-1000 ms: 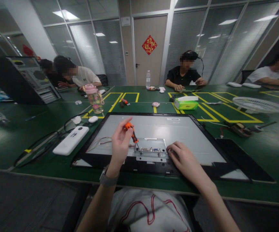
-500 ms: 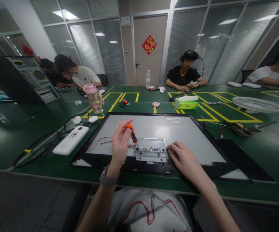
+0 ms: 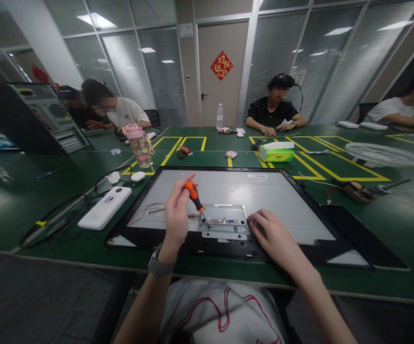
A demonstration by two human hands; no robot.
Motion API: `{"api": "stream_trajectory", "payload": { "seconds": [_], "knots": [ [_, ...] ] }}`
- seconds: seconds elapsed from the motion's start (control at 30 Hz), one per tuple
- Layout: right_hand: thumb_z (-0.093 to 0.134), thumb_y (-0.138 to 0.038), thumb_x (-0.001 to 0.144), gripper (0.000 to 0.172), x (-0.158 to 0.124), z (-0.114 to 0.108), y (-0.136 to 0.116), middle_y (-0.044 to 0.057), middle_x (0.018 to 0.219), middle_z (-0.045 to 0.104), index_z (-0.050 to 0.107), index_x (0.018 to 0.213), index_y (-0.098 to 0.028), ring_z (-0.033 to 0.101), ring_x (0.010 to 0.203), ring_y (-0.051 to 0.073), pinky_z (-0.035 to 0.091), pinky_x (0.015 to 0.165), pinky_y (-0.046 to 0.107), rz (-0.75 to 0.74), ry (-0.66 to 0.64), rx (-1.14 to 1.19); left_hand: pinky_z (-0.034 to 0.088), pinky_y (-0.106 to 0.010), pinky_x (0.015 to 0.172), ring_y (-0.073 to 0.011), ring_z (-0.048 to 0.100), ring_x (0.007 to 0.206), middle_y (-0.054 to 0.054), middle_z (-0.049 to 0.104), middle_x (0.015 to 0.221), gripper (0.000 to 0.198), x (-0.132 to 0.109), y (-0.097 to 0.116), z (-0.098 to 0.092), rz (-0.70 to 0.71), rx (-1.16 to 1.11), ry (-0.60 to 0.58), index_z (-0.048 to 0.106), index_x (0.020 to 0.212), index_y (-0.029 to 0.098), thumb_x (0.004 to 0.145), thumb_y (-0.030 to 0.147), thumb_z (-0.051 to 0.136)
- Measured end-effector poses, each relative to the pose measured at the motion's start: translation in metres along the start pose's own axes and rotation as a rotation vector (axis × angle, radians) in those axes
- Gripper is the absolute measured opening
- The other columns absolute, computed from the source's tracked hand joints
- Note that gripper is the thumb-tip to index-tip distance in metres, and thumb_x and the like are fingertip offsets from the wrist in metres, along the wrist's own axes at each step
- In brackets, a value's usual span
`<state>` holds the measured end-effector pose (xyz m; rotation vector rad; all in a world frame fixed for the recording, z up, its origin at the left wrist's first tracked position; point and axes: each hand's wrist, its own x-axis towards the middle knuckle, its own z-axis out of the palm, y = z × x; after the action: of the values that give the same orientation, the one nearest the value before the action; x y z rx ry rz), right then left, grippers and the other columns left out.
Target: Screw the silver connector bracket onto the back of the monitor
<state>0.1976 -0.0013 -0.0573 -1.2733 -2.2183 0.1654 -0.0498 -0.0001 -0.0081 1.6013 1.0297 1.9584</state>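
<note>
My left hand (image 3: pixel 177 205) is closed around an orange and black screwdriver (image 3: pixel 193 194), which leans with its tip at the left end of a metal bracket (image 3: pixel 224 234). Ports line the bracket, which sits on the pale back of a black-framed display panel (image 3: pixel 281 196). At the bracket's right end, my right hand (image 3: pixel 271 234) has its curled fingers pinched against the edge. Thin wires (image 3: pixel 142 210) lie on the panel left of my left hand.
Left of the panel are a white power bank (image 3: pixel 105 208), black cables (image 3: pixel 61 224) and a pink-lidded bottle (image 3: pixel 140 145). A green tissue pack (image 3: pixel 276 153) is beyond it. A black panel (image 3: pixel 364 234) lies to the right. A co-worker (image 3: pixel 276 107) sits across the table.
The top of the screwdriver handle has tipped slightly left along with my left hand's fingers. Its tip stays at the bracket's left end. My right hand has not visibly moved.
</note>
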Motion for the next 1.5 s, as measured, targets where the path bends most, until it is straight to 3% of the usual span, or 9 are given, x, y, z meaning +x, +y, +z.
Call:
{"api": "stream_trajectory", "payload": {
  "seconds": [0.17,0.33,0.4,0.53,0.73,0.83,1.17,1.27,1.5],
  "knots": [
    [0.044,-0.017,0.093,0.019,0.0,-0.0009,-0.001,0.009,0.09,0.062,0.063,0.091,-0.02,0.059,0.085,0.025,0.051,0.079,0.041,0.001,0.001,-0.001,0.048,-0.023,0.071,-0.0128,0.055,0.077,-0.003,0.057,0.092,0.025,0.0003,-0.0005,-0.0001,0.071,0.056,0.026,0.069,0.11,0.022,0.089,0.028,0.06],
    [0.044,-0.017,0.093,0.019,0.0,-0.0016,-0.0014,0.008,0.09,0.062,0.063,0.09,-0.02,0.059,0.085,0.025,0.051,0.078,0.04,-0.004,0.009,0.001,0.051,-0.029,0.082,-0.0162,0.064,0.089,-0.008,0.067,0.104,0.032,-0.0002,0.0018,0.0018,-0.012,-0.05,0.009,0.065,0.12,0.021,0.096,0.03,0.047],
    [0.044,-0.017,0.093,0.019,0.0001,-0.0017,-0.0013,0.008,0.09,0.062,0.063,0.09,-0.02,0.059,0.084,0.025,0.051,0.078,0.04,-0.004,0.009,0.002,0.052,-0.028,0.081,-0.0163,0.064,0.089,-0.007,0.068,0.099,0.031,0.0,0.0025,0.0027,-0.003,-0.057,0.031,0.063,0.121,0.02,0.093,0.029,0.053],
    [0.044,-0.017,0.093,0.019,0.0004,-0.0015,-0.0008,0.009,0.091,0.062,0.063,0.091,-0.019,0.059,0.086,0.025,0.051,0.08,0.041,0.013,-0.017,-0.007,0.052,-0.024,0.074,-0.013,0.061,0.079,-0.004,0.063,0.09,0.024,0.0012,0.0029,0.0027,0.083,0.008,0.05,0.07,0.107,0.019,0.086,0.029,0.065],
    [0.045,-0.016,0.093,0.018,0.0011,-0.0024,-0.002,0.008,0.09,0.062,0.063,0.09,-0.02,0.059,0.085,0.025,0.051,0.079,0.04,0.006,-0.008,-0.013,0.053,-0.03,0.083,-0.0166,0.065,0.088,-0.007,0.067,0.099,0.031,-0.0006,-0.0012,0.0,-0.055,-0.114,-0.008,0.066,0.118,0.019,0.094,0.032,0.052],
    [0.045,-0.017,0.093,0.019,0.0009,-0.0027,-0.0022,0.008,0.089,0.062,0.063,0.089,-0.02,0.059,0.083,0.025,0.051,0.078,0.04,-0.004,-0.001,-0.01,0.053,-0.025,0.074,-0.0142,0.062,0.081,-0.006,0.065,0.098,0.025,-0.0008,-0.0032,-0.0006,0.012,-0.055,0.018,0.07,0.11,0.02,0.089,0.03,0.06],
    [0.043,-0.017,0.094,0.02,0.0004,-0.0014,-0.0005,0.008,0.091,0.062,0.063,0.091,-0.02,0.059,0.085,0.025,0.051,0.08,0.04,0.009,-0.012,0.0,0.052,-0.027,0.081,-0.0155,0.064,0.086,-0.006,0.067,0.096,0.026,-0.001,-0.0034,-0.0009,0.011,-0.065,0.031,0.07,0.111,0.02,0.089,0.032,0.06],
    [0.043,-0.018,0.094,0.02,0.0007,-0.0015,-0.0006,0.008,0.09,0.061,0.063,0.091,-0.02,0.059,0.085,0.025,0.051,0.08,0.04,0.005,-0.019,-0.001,0.052,-0.031,0.088,-0.0169,0.066,0.092,-0.006,0.069,0.097,0.032,-0.0011,-0.0031,-0.0005,-0.06,-0.154,-0.01,0.067,0.119,0.021,0.094,0.033,0.051],
    [0.043,-0.017,0.094,0.019,0.0005,-0.0024,-0.0019,0.009,0.091,0.061,0.062,0.091,-0.02,0.058,0.086,0.025,0.051,0.08,0.041,0.007,-0.024,-0.004,0.052,-0.026,0.082,-0.0155,0.064,0.09,-0.006,0.068,0.104,0.029,-0.001,-0.0016,-0.0007,0.0,-0.062,-0.002,0.069,0.116,0.022,0.091,0.031,0.058]
  ]
}}
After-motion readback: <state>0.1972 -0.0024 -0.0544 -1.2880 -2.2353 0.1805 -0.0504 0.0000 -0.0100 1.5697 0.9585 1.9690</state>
